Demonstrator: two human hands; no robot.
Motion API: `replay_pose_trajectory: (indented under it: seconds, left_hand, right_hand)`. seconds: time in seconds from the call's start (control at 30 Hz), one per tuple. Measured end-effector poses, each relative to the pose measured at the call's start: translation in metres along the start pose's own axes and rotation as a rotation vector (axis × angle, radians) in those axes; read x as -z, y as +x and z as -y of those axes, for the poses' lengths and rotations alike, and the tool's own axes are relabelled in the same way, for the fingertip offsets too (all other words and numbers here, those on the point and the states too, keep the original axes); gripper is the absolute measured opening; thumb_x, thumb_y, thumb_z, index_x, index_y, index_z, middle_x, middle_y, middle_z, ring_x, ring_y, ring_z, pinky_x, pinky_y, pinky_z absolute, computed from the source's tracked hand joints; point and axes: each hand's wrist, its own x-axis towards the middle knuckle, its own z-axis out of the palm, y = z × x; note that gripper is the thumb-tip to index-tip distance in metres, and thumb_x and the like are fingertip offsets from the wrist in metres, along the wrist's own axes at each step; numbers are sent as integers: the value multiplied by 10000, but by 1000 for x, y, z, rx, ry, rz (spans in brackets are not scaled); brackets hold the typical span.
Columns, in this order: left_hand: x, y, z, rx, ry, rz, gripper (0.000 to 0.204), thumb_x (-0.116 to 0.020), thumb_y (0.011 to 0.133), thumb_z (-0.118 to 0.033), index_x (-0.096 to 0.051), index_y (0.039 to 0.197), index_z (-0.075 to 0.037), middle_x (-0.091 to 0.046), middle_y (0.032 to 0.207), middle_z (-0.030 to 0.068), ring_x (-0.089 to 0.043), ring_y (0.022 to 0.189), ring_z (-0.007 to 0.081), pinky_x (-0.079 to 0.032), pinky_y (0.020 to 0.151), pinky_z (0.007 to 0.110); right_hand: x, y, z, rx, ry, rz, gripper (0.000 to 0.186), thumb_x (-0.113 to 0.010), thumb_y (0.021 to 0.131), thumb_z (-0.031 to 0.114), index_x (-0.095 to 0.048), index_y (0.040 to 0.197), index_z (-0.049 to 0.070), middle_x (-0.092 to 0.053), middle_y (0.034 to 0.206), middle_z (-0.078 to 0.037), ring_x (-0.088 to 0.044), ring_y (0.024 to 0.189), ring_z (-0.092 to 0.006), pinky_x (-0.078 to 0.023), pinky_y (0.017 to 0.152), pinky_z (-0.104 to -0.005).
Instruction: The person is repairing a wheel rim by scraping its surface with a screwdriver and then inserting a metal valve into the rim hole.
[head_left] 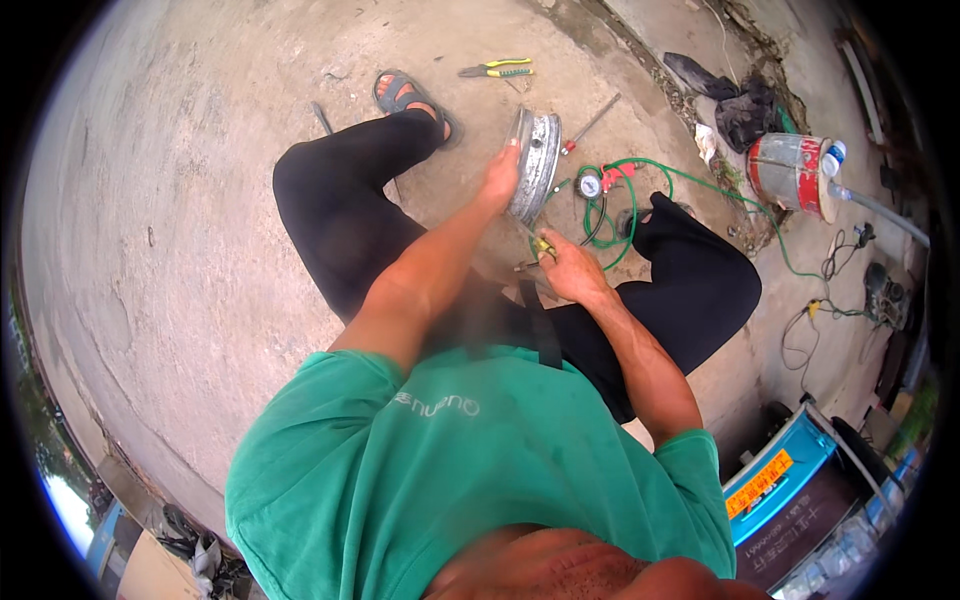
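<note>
My left hand (501, 178) grips the side of a silver metal wheel rim (540, 160), held on edge between my spread legs. My right hand (566, 266) is closed on a yellow-handled tool (545, 247), whose metal end meets the rim's lower part; its exact kind is unclear. Just right of the rim lie a round pressure gauge (588, 185) with red fittings and a coiled green hose (628, 225). A long metal tool (597, 123) with a red end lies beyond them. Yellow-and-green pliers (498, 70) lie above the rim on the concrete.
Another tool (322, 118) lies by my left knee. At right stand a red-and-grey metal drum (785, 172) with a pipe, dark cloths (740, 115), tangled cables (800, 340) and a blue cart-like object (785, 440). A cracked concrete edge (690, 90) runs along the upper right.
</note>
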Motion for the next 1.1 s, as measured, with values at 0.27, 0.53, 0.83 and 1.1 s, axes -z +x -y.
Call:
replay_pose_trajectory:
  seconds: [0.27,0.53,0.83,1.1]
  left_hand:
    - [-9,-18,-32,-1,-162,60,711,-380,1102,-519,-471,1497,64,-563,1468,183,-509,1338,234,-352,1164,365]
    - [-8,-8,-27,12,175,46,675,-390,1096,-522,-580,1397,51,-622,1389,194,-546,1287,259,-387,1121,384]
    - [-2,18,-14,32,-105,11,730,-417,1078,-563,-549,1436,58,-585,1443,201,-525,1324,267,-366,1144,383]
    - [-9,16,-12,40,-9,2,793,-408,1069,-601,-468,1513,53,-527,1503,198,-523,1332,272,-372,1150,396]
  right_hand:
    - [5,19,-5,72,315,-318,464,-594,993,208,-541,1437,85,-683,1249,-273,-660,1172,-444,-505,1003,-466]
    - [-15,72,-2,-1,455,-446,428,-558,1026,217,-541,1429,75,-714,1098,-226,-706,994,-365,-530,895,-444]
    - [-22,43,7,-41,441,-285,472,-550,1007,244,-508,1449,84,-652,1305,-286,-634,1222,-439,-475,1050,-474]
    - [-8,96,-1,-51,544,-369,444,-550,1016,245,-518,1431,92,-663,1265,-292,-633,1192,-469,-479,1028,-498]
